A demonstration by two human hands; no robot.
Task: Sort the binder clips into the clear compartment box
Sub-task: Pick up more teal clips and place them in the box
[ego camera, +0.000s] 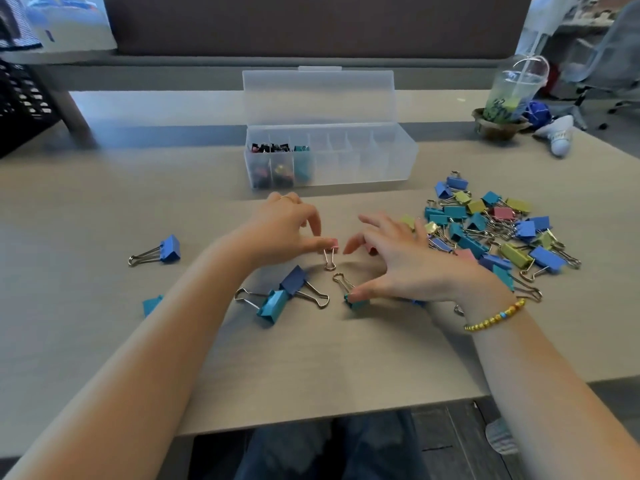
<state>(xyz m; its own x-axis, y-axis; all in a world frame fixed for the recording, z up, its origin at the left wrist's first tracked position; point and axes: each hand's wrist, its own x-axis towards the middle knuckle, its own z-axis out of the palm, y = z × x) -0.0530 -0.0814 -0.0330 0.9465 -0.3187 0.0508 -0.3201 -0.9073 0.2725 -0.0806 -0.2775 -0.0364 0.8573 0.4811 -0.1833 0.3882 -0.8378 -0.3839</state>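
Observation:
The clear compartment box (pixel 367 161) stands open at the table's middle back, lid up; its three leftmost compartments hold clips. My left hand (pixel 287 226) pinches a small pink binder clip (pixel 331 244) between thumb and forefinger, the clip's wire handles touching the table. My right hand (pixel 405 265) is spread over the table, its thumb pressing on a teal clip (pixel 356 301); something red (pixel 372 251) shows under its fingers. A pile of blue, teal, yellow and pink clips (pixel 498 230) lies to the right.
Loose clips lie near me: a dark blue one (pixel 294 279), a teal one (pixel 272 304), a blue one (pixel 169 250) at left, a teal one (pixel 151 304) beside my left forearm. A plastic drink cup (pixel 509 98) stands at back right. A black crate (pixel 20 102) sits far left.

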